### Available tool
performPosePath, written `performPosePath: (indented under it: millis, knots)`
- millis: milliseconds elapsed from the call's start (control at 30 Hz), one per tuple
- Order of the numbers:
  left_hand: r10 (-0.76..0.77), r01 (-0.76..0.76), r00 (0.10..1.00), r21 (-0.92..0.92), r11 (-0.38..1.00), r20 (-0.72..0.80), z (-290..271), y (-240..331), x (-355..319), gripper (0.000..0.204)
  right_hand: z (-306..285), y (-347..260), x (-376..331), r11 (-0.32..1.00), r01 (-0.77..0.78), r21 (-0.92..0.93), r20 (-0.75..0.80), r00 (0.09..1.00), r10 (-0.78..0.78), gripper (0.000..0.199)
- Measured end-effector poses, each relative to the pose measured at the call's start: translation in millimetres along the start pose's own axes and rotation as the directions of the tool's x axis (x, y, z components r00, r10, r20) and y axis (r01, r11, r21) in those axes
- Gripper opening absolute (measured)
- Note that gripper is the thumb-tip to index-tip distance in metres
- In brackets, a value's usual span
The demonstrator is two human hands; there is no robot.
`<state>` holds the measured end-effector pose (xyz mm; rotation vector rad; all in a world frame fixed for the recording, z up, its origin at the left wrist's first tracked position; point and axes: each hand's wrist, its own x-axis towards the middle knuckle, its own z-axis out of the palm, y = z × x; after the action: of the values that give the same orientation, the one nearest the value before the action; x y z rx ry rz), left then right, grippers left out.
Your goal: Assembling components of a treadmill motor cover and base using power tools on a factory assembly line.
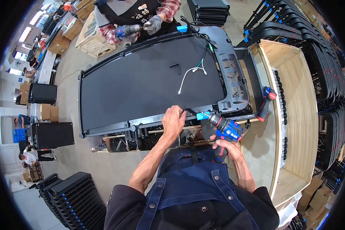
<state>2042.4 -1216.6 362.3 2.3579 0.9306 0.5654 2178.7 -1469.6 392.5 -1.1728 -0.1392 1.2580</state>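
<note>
A treadmill with a wide black belt lies in front of me, its grey vented motor cover at the right end. My right hand is wrapped round the grip of a blue and red cordless drill, whose bit points left toward a blue wrap at the near frame edge. Over the near side rail, my left hand is closed, its fingertips on a thin black bent piece, partly hidden. A black L-shaped hex key and branching white cables rest on the belt.
Across the treadmill a co-worker's gloved hand is at another cordless drill. A red and blue power tool is at the right, beside a wooden crate. Stacked black frames stand lower left; more frames line the right.
</note>
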Motion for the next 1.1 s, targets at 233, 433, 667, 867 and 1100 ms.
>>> performPosePath:
  millis: [233,433,667,867,1100]
  knots:
    - [0.254,-0.247,0.966,0.121,0.961,-0.041,2,-9,6,0.017,-13,-15,1,0.998,0.01,-0.06,-0.044,0.999,-0.012,0.055]
    - [0.439,-0.444,0.896,0.135,0.886,0.071,0,-6,38,0.017,-9,-40,8,0.98,-0.023,-0.195,0.006,1.0,0.025,0.051]
    - [0.464,-0.468,0.865,-0.03,0.883,0.192,10,-30,55,0.023,9,-79,40,0.523,0.248,-0.816,0.168,0.966,-0.196,0.041]
    - [0.427,-0.423,0.887,-0.058,0.904,0.176,11,-32,54,0.018,43,-126,70,0.258,0.137,-0.956,0.153,0.987,0.042,0.032]
    - [0.415,-0.411,0.889,-0.063,0.909,0.192,13,-35,56,0.021,50,-128,92,0.045,0.106,-0.993,0.111,0.984,0.137,0.027]
